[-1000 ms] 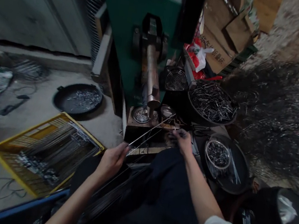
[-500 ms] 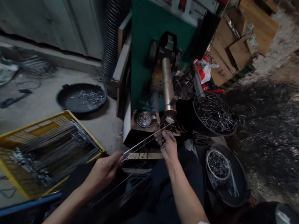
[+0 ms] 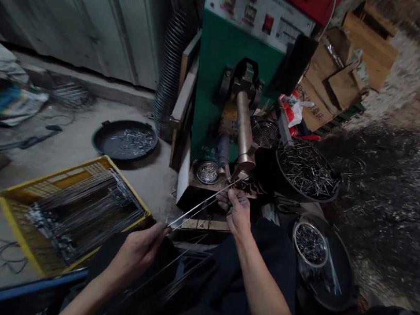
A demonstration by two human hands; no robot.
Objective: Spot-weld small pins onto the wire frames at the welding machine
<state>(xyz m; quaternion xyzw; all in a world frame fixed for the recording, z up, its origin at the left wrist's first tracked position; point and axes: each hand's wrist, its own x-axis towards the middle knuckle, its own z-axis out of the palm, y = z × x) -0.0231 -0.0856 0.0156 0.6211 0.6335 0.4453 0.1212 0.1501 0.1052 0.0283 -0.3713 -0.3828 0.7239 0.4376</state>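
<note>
My left hand (image 3: 137, 251) is closed around the near end of a thin metal rod (image 3: 197, 208). The rod slants up to the right, its far end at the electrode tips of a green spot-welding machine (image 3: 220, 81). Close below those tips, my right hand (image 3: 237, 208) is closed, thumb against fingers. What it pinches is too small and dark to make out. The machine's upper arm (image 3: 244, 131) reaches down over the rod's end. A small round dish (image 3: 208, 173) of little metal parts sits just left of the tips. More thin rods (image 3: 181, 273) lie across my lap.
On the left floor stand a yellow crate (image 3: 40, 253) of wire pieces and a black pan (image 3: 97, 139) of small parts. At right are a black basin (image 3: 335, 196) of metal pieces and a bowl (image 3: 310, 244) on a dark tray. A wire heap (image 3: 391, 204) lies beyond.
A red lamp on the machine's panel is now lit. The whole view has shifted, so the machine appears further right and lower. Both hands keep nearly the same hold by the tips.
</note>
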